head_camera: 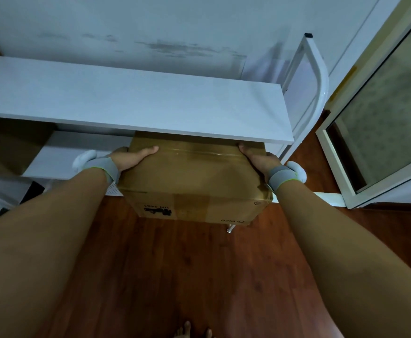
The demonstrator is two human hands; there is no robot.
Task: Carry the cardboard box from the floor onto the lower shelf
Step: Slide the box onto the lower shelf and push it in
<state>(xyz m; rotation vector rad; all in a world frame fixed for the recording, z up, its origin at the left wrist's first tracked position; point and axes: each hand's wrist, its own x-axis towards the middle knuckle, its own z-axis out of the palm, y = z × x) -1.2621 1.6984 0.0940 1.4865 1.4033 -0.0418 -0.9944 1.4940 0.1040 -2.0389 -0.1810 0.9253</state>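
Note:
A brown taped cardboard box hangs between both hands, above the wood floor. My left hand grips its left side with the thumb lying on top. On the right side, my right hand clamps the box the same way. The box's far end reaches under the white upper shelf board, which hides that end. The white lower shelf shows to the left of the box, and its perforated front edge runs just beneath the box. Grey wrist straps sit on both wrists.
Another brown box stands on the lower shelf at the far left. The shelf's white metal frame rises at the right, with a framed glass door beside it. Reddish wood floor lies below; bare toes show at the bottom edge.

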